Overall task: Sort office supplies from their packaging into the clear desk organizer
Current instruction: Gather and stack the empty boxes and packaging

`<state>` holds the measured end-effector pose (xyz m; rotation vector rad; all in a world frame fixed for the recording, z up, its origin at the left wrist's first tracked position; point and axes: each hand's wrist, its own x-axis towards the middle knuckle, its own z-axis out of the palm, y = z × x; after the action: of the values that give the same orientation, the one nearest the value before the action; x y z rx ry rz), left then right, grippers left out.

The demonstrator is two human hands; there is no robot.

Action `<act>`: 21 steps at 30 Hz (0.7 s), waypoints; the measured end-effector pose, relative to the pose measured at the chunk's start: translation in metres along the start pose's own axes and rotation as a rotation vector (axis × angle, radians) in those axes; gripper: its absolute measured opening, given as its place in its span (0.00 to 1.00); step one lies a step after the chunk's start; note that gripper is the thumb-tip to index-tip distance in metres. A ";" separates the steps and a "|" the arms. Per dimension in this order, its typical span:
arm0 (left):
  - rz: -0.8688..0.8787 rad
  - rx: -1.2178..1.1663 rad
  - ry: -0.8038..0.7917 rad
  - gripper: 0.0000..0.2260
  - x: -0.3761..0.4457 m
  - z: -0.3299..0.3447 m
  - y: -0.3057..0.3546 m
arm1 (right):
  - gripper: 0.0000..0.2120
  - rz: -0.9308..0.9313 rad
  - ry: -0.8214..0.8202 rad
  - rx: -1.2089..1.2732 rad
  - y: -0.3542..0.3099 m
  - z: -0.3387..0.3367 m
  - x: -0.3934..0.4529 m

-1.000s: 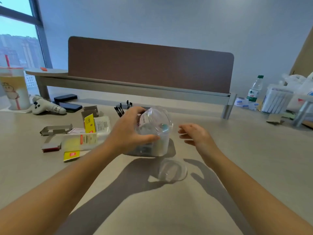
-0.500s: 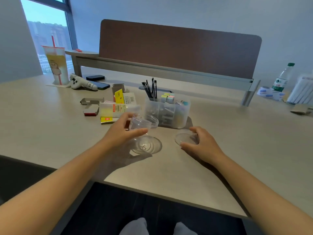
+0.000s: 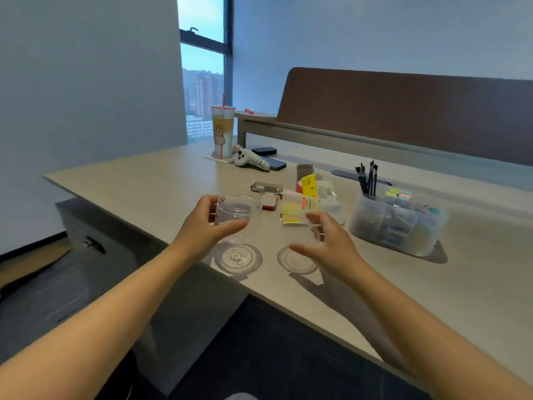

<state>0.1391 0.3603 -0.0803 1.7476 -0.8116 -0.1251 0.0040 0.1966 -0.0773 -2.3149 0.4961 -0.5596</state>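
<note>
My left hand (image 3: 202, 226) grips an empty clear plastic jar (image 3: 238, 217) and holds it upright just above the desk. My right hand (image 3: 326, 243) curls around a second clear jar (image 3: 304, 235), which shows only faintly. Two clear lids lie flat below the hands near the desk's front edge, one on the left (image 3: 239, 258) and one on the right (image 3: 297, 261). The clear desk organizer (image 3: 398, 226) stands to the right, with black pens (image 3: 367, 177) upright in it and coloured sticky notes (image 3: 399, 194). Opened packaging (image 3: 308, 194) lies behind the jars.
A tall drink cup with a straw (image 3: 222, 131), a plush toy (image 3: 251, 160) and two dark phones (image 3: 264, 150) sit at the far left of the desk (image 3: 144, 183). A brown divider panel (image 3: 403, 111) runs along the back. A grey cabinet (image 3: 95, 246) stands below left.
The view has swung left. My left hand lifted its jar off the lid on the desk. My right hand left the other lid and now curls around a second jar.
</note>
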 end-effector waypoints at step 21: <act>-0.600 0.230 0.575 0.30 -0.153 -0.248 -0.186 | 0.33 -0.320 -0.707 0.054 -0.145 0.325 0.012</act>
<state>0.2248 0.6702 -0.2072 2.0545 0.1323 0.0775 0.2099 0.4644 -0.1889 -2.3545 -0.2238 0.1241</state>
